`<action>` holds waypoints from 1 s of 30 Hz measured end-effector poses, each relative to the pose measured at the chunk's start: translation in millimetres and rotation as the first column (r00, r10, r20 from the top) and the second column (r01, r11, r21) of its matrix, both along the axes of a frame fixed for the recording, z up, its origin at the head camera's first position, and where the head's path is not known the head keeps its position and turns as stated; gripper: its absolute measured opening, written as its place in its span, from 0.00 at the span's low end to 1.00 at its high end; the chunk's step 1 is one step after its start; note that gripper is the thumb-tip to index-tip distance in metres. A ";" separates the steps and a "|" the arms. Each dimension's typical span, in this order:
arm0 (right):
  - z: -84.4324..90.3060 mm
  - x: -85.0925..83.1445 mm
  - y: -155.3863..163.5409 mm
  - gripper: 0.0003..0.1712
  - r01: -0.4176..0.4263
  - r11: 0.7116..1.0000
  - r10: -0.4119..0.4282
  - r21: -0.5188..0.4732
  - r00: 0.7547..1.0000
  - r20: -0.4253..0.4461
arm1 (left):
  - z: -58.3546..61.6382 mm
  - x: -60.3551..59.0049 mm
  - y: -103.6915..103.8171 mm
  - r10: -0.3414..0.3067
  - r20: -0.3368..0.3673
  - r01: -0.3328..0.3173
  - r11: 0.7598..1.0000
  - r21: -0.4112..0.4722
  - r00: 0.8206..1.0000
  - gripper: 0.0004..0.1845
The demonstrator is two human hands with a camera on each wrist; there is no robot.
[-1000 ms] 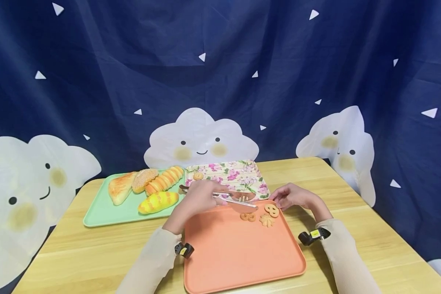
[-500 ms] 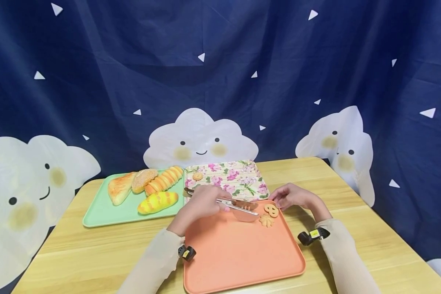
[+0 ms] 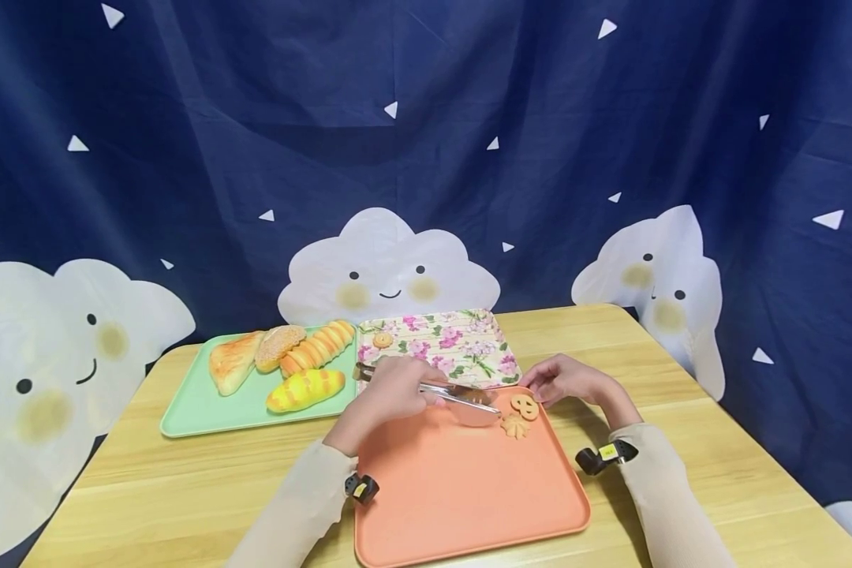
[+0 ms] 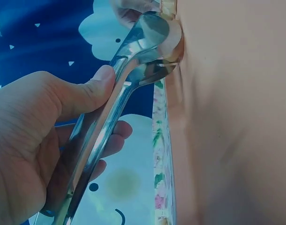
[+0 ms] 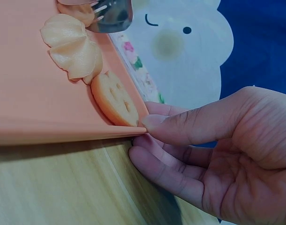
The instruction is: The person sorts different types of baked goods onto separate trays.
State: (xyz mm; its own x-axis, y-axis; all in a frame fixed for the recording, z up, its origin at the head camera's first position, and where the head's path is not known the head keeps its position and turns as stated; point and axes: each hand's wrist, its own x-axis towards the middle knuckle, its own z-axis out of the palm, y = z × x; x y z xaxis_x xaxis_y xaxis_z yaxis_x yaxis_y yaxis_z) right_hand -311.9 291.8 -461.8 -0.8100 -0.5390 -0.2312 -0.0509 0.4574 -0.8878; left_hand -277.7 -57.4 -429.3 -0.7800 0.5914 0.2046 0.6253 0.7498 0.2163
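Observation:
My left hand [image 3: 400, 386] holds metal tongs [image 4: 103, 122], thumb on one arm and fingers behind the other. The tong heads are low over the far part of the orange tray [image 3: 468, 497], around a cookie [image 5: 77, 13] that they mostly hide. Nearby on the tray lie a leaf-shaped cookie [image 3: 515, 427] and a round cookie with holes [image 3: 525, 406]. At the tray's far right corner, my right hand [image 3: 566, 379] pinches the rim between thumb and fingers, as the right wrist view shows.
Behind the orange tray lies a flowered tray [image 3: 468, 339] with a small round cookie [image 3: 383, 340]. To the left, a green tray [image 3: 206, 414] bears several breads, including a yellow striped loaf [image 3: 306, 390]. A wooden table [image 3: 646, 355] carries everything; a dark blue curtain [image 3: 426, 158] hangs behind.
My left hand has moved slightly right and toward me, bringing the tong heads down over the cookie beside the leaf-shaped one. The tong arms have drawn closer together. The right hand stays put.

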 end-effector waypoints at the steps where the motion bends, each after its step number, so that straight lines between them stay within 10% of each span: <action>1: 0.1 0.0 0.1 0.21 0.000 1.000 0.000 0.004 1.000 -0.001 | 0.0 0.2 0.4 0.001 0.000 -0.001 1.000 -0.001 1.000 0.15; 14: 1.0 1.1 -0.4 0.21 0.005 1.000 -0.005 0.016 1.000 -0.004 | 3.3 0.1 -1.5 0.022 -0.048 -0.021 0.999 0.025 0.999 0.09; 30: 0.8 1.1 -0.2 0.21 0.007 1.000 -0.007 0.005 1.000 -0.002 | 24.0 -21.7 -66.6 0.373 -0.084 -0.351 0.914 0.202 0.924 0.13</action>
State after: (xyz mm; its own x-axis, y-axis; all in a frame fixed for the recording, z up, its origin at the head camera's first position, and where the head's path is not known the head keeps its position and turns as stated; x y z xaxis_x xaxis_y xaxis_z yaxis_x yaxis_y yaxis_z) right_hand -310.8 291.6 -461.0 -0.8139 -0.5326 -0.2323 -0.0494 0.4618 -0.8856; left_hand -299.4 -124.0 -405.3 -0.8972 0.2173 0.3845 0.3472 0.8850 0.3101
